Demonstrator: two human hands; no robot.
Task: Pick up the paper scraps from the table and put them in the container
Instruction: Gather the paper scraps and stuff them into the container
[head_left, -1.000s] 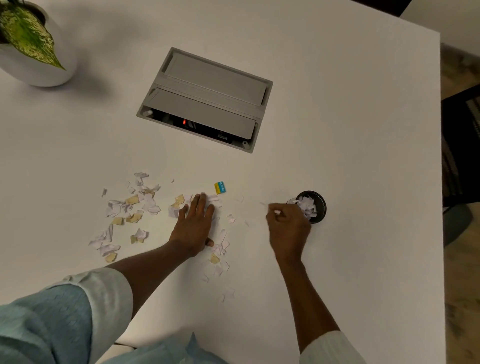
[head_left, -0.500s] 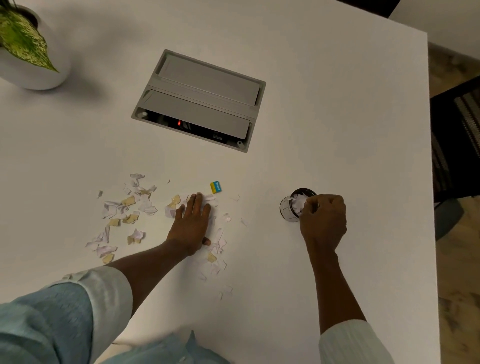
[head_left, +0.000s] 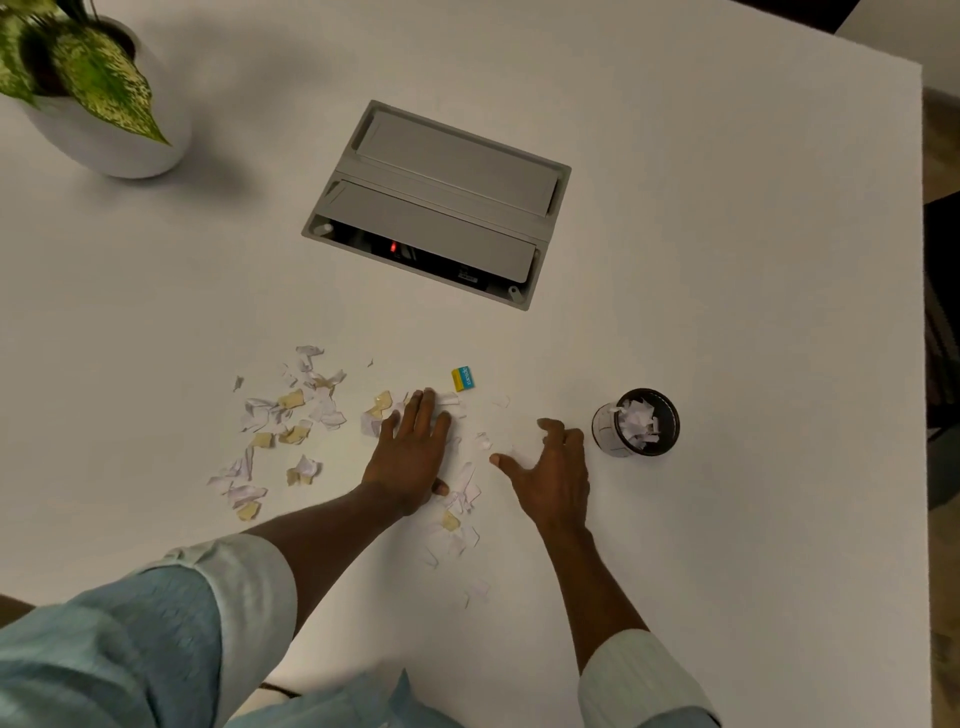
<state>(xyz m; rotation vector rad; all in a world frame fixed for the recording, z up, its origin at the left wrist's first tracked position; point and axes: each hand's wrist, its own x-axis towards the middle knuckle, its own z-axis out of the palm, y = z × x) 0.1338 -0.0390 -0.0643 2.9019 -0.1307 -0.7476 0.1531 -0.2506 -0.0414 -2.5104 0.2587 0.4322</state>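
Note:
White and yellowish paper scraps (head_left: 283, 421) lie scattered on the white table (head_left: 727, 260), with more scraps (head_left: 462, 499) between my two hands. A small round container (head_left: 608, 434) with a dark rim stands to the right, holding white scraps. My left hand (head_left: 413, 454) lies flat, palm down, on the table over a few scraps. My right hand (head_left: 553, 470) hovers just left of the container, fingers spread, holding nothing. A small white scrap (head_left: 483, 440) lies between thumb and fingers of that hand's reach.
A small yellow and blue block (head_left: 463, 379) sits just beyond my left hand. A grey cable hatch (head_left: 441, 202) is set into the table farther back. A potted plant (head_left: 88, 88) stands at the far left. The table's right edge runs near the container.
My right hand has come back left from above the container, where it was closed, and now is spread open near the scraps. My left hand has stayed flat in place.

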